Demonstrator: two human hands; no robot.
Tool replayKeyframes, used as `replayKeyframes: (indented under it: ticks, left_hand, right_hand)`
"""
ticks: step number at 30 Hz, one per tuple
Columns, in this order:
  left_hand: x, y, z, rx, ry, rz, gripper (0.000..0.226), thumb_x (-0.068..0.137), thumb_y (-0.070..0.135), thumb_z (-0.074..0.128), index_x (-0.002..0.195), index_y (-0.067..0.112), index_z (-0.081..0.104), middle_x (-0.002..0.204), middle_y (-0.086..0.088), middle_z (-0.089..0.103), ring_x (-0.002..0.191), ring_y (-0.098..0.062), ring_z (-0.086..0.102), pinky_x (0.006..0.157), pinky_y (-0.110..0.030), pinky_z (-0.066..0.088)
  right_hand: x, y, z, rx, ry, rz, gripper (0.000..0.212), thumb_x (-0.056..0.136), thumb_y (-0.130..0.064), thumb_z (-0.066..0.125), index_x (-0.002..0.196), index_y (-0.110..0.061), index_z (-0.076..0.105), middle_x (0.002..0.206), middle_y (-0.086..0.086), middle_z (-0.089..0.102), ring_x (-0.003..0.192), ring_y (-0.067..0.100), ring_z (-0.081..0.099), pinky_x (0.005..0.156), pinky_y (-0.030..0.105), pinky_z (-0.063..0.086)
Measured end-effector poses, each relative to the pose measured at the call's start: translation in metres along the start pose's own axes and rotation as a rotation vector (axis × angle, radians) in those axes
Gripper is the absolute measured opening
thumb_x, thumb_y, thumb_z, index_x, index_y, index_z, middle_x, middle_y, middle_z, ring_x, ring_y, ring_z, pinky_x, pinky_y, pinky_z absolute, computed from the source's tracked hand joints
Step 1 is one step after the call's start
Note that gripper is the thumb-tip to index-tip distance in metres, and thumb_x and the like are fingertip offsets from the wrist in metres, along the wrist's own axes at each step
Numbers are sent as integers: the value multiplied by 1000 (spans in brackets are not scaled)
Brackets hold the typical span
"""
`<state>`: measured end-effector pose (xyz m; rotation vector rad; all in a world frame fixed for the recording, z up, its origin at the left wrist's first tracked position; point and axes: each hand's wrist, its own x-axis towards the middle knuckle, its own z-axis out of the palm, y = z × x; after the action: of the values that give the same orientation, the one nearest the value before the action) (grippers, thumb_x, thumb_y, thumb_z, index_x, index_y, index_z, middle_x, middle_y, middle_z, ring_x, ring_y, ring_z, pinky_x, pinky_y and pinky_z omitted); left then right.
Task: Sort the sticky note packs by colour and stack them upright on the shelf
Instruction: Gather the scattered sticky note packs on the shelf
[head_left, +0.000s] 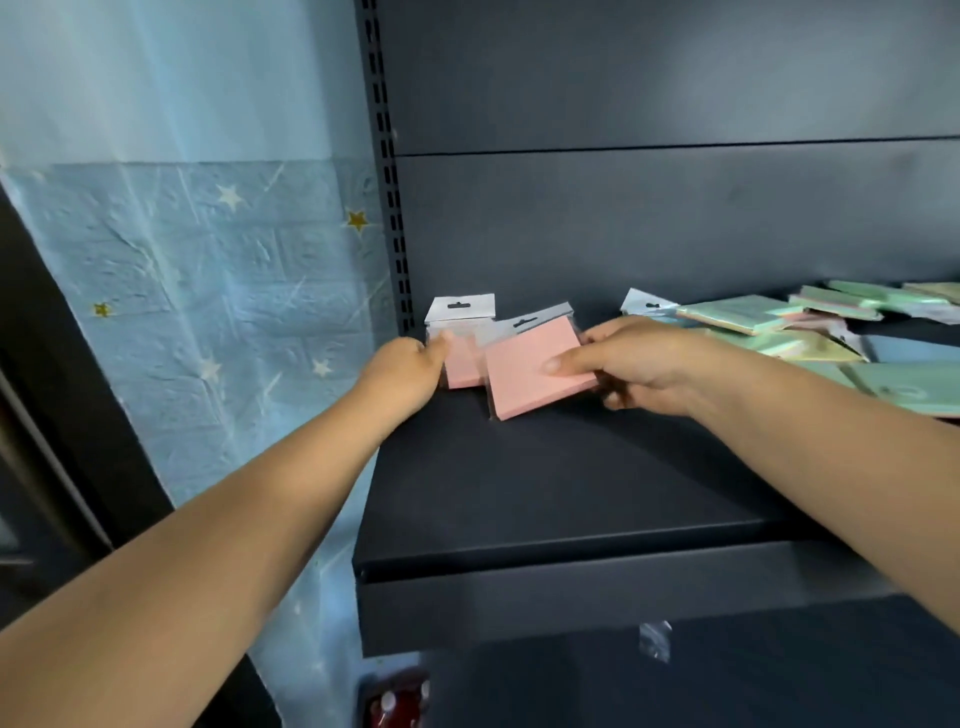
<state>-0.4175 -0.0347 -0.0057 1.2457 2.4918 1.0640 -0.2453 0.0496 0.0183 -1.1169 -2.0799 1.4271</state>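
Note:
A pink sticky note pack with a white hang tab stands upright at the back left corner of the dark shelf. My left hand holds this pack by its left edge, thumb against its front. A second pink pack is tilted just in front and to the right of it, its lower corner close to the shelf. My right hand pinches that second pack at its right edge, thumb on the front face.
A loose pile of green, yellow, blue and pink packs lies flat across the right half of the shelf. The slotted upright post and the blue star-patterned wall bound the left side. Bare shelf surface stretches toward the front edge.

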Motion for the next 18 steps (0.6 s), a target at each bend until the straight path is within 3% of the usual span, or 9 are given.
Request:
replayKeyframes:
  ticks: [2,4,7,10,12,14,18]
  left_hand:
    - [-12,-2,-6,-128,-5,22,46,99,40,30,96,5,60,102,-11,60,95,-22,51,76,-27,31]
    - [-27,-7,-12,-213,-1,54,39,99,39,29,99,12,57,104,-5,55,100,-19,49,79,-23,28]
    - [-47,-17,-21,-219,-1,122,37,100,38,29,110,17,57,110,-1,55,112,-18,48,82,-23,28]
    - [-54,-23,-30,-123,20,233,26,100,34,31,86,29,53,87,8,52,95,-16,45,69,-21,34]
    - [-56,-20,-34,1,62,332,25,99,30,36,108,23,58,107,1,59,107,-22,49,78,-23,36]
    - [-58,-13,-36,165,118,449,39,97,28,42,132,13,46,131,-8,50,121,-24,46,93,-28,34]
    - [-69,18,-33,361,144,658,45,95,34,41,137,17,40,137,-3,47,124,-23,46,98,-34,38]
  right_hand:
    - [-3,-3,7,-145,-4,-49,15,83,-21,68,75,-16,56,62,-1,45,54,11,37,47,21,25]
    - [-6,-6,16,-356,7,-94,23,81,-36,68,86,-15,59,69,1,50,61,14,41,49,23,27]
    - [-10,-9,27,-630,91,-111,47,80,-52,63,104,-12,64,100,6,63,83,18,51,61,26,36]
    - [-21,-11,32,-741,164,-124,55,83,-55,57,110,-8,65,114,10,64,100,22,57,80,29,43]
    - [-31,-8,30,-805,217,-139,50,87,-51,54,111,-8,64,117,9,63,107,24,56,85,30,42]
    - [-42,-2,23,-889,301,-168,43,89,-47,52,114,-13,60,120,5,60,112,23,53,82,28,39]
    - [-64,11,-1,-1077,430,-189,45,90,-46,49,122,-15,57,125,7,58,116,26,52,93,32,43]
